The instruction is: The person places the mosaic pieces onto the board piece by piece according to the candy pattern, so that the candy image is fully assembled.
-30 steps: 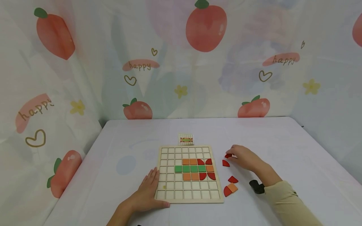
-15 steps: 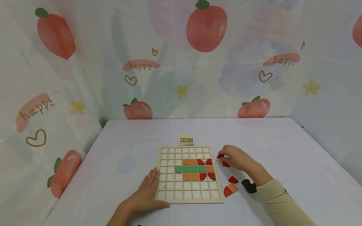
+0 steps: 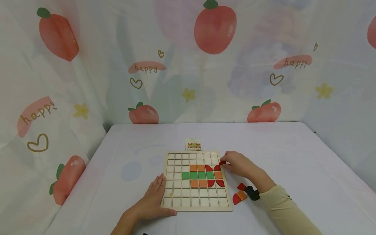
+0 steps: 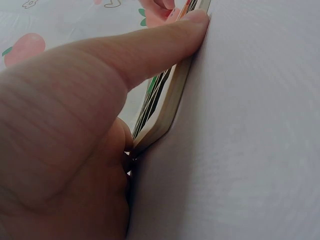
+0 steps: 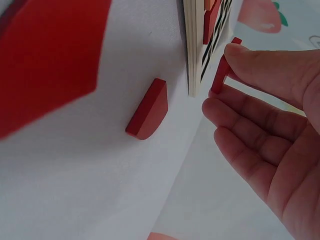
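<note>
My right hand (image 3: 239, 164) pinches a red quarter-circle tile (image 5: 220, 75) between thumb and fingers, just over the right edge of a wooden grid board (image 3: 195, 203). My left hand (image 3: 151, 199) lies at the board's near left corner, fingers straight along the left side and thumb (image 4: 165, 45) along the front edge. On the board are a row of green squares (image 3: 201, 175), orange squares (image 3: 194, 183) and red quarter-circles (image 3: 208, 168) toward the right. Another red quarter-circle (image 5: 150, 111) lies on the table beside the board, hidden behind my right hand in the head view.
Right of the board's near part lie an orange square (image 3: 241, 195) and two red quarter-circles, one (image 3: 236, 199) touching it and one (image 3: 241, 186) farther back. A small pattern card (image 3: 193, 145) sits behind the board. A printed curtain (image 3: 188, 65) surrounds the white table (image 3: 132, 137).
My right hand has carried the red quarter-circle tile leftward from the table on the right to the board's right edge. My left hand stays where it was.
</note>
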`<state>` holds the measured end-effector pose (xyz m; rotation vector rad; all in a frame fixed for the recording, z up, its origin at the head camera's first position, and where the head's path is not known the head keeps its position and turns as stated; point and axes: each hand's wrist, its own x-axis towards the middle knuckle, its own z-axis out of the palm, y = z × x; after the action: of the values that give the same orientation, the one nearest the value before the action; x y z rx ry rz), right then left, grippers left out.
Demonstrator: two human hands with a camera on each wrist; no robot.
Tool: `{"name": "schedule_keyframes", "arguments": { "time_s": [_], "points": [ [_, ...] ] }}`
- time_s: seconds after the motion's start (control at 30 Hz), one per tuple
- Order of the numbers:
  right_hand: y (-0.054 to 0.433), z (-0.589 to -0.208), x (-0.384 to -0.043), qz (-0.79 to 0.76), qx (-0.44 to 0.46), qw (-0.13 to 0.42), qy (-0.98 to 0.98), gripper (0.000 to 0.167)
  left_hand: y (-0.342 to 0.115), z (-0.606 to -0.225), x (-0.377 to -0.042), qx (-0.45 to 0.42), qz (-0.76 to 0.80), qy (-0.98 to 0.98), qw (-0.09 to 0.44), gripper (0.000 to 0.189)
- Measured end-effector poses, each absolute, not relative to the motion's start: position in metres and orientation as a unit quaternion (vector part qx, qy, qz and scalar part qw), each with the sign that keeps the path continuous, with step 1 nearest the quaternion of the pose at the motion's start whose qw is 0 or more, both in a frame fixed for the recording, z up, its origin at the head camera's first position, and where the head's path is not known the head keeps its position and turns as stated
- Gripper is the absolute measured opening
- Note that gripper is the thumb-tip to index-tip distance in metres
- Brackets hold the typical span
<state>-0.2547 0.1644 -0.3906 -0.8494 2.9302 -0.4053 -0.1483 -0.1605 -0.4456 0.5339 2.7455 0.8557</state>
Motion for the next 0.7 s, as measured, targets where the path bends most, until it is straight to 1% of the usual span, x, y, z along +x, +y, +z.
{"name": "schedule_keyframes", "arguments": {
  "time_s": [0.17,0.43,0.7],
  "points": [
    [0.156,-0.391,-0.254,-0.132,-0.287,0.021,0.949,0.018,-0.161,-0.445,-0.148,0.183,0.291,0.933,0.107,0.121],
    [0.143,-0.393,-0.257,-0.127,-0.297,0.038,0.946,0.014,-0.161,-0.446,-0.148,0.184,0.293,0.932,0.109,0.121],
    [0.131,-0.394,-0.255,-0.115,-0.324,0.033,0.938,0.011,-0.161,-0.447,-0.149,0.183,0.289,0.934,0.105,0.121]
  ]
}}
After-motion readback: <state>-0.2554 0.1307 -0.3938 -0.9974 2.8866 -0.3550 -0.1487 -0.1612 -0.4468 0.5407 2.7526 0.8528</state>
